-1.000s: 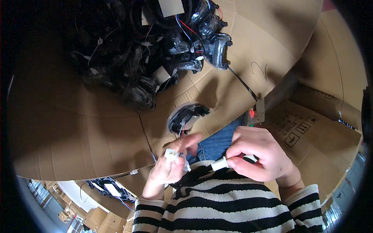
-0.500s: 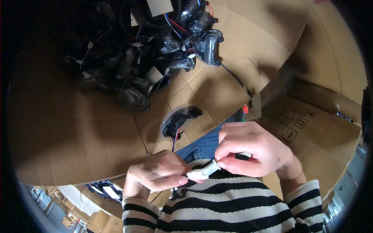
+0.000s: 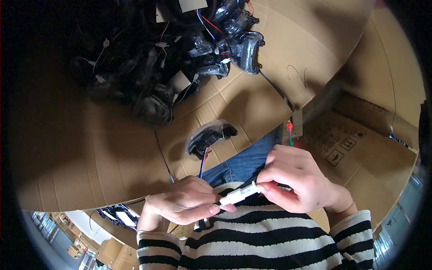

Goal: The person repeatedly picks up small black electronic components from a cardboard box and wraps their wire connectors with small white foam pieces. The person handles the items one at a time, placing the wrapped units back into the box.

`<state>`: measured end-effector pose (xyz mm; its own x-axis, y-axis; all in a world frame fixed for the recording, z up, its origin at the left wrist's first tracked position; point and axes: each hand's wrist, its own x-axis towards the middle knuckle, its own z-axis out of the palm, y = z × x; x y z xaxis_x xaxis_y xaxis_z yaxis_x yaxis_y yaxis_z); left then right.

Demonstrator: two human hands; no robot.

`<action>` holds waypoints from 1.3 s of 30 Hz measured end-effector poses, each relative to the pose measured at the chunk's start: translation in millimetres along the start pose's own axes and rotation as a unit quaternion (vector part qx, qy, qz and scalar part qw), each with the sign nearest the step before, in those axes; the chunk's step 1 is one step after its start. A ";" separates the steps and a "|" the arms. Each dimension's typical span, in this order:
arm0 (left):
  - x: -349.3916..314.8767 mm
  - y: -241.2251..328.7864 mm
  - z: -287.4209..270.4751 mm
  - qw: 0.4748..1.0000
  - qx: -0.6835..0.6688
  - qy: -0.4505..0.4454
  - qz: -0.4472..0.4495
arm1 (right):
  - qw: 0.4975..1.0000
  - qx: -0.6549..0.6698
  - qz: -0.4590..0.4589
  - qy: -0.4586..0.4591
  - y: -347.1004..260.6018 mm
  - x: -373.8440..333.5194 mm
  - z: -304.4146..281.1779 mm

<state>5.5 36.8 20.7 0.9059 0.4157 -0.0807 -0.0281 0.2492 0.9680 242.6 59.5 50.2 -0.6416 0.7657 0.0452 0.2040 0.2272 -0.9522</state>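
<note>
A white plastic wire connector (image 3: 239,194) spans the gap between my hands in front of the striped shirt. My left hand (image 3: 184,200) pinches its left end between thumb and fingers. The right end is gripped by the thumb and forefinger of my right hand (image 3: 299,180); the two white parts lie in one straight line. Above my left hand, a clear-and-black lamp unit (image 3: 210,138) rests on the cardboard. Red and blue wires (image 3: 203,162) run from that lamp down behind my left hand, where their ends are hidden.
Many similar lamp units (image 3: 249,53) with loose wires pile up on the cardboard sheet (image 3: 112,166), at the far left and centre. A red and green connector (image 3: 290,128) hangs by the cardboard's edge above my right hand. A printed carton (image 3: 355,148) stands at the right.
The two white connector parts were bent at an angle and are now in line. My right hand has moved slightly right, and the view has shifted a little.
</note>
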 end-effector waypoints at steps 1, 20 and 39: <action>-1.1 -1.4 2.6 1.000 -0.002 0.012 0.010 | 1.000 -0.002 0.000 0.014 -1.1 0.1 1.8; -5.4 -6.1 16.7 0.997 0.051 0.030 0.050 | 0.993 0.049 -0.018 -0.102 -2.1 -7.6 8.7; -328.7 163.0 170.0 0.308 0.389 0.820 0.286 | 0.985 0.058 0.036 -0.158 22.8 -15.0 16.6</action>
<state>-225.0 -207.9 245.3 -0.6020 0.2383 0.7621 0.7025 -0.2956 0.6474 244.6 43.2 22.8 -0.8304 0.5479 -0.1018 0.1830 0.0956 -0.9785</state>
